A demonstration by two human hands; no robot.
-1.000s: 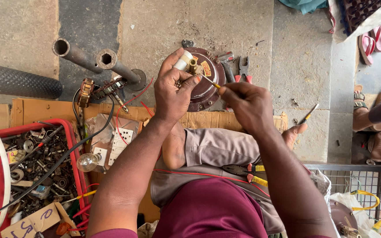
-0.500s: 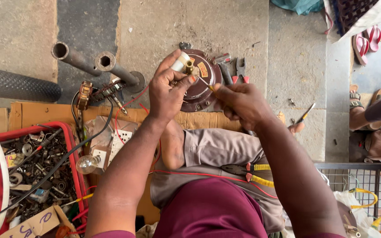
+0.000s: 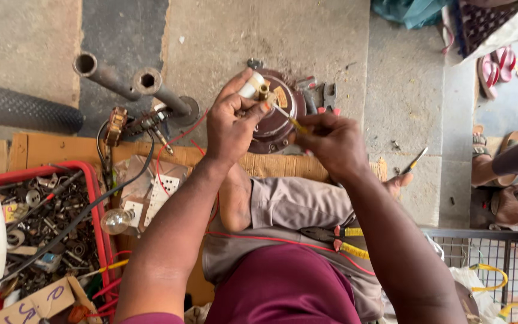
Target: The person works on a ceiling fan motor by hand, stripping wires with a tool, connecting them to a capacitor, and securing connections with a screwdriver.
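Left hand (image 3: 230, 123) clenched round a small white-and-brass fitting (image 3: 255, 89), pinched betw thumb & fingers, held up over the round brown motor housing (image 3: 274, 117). Right of that grip, right hand (image 3: 331, 141) grasps a thin yellow-handled screwdriver (image 3: 289, 118), tip at the fitting's brass end. To do this well, I'd say: keep the fitting steady, blade square in the slot, light pressure, small turns so it doesn't slip toward the thumb. Pliers (image 3: 343, 237) lie on the lap below both grips; red tray (image 3: 94, 180) of scrap parts sits far left.
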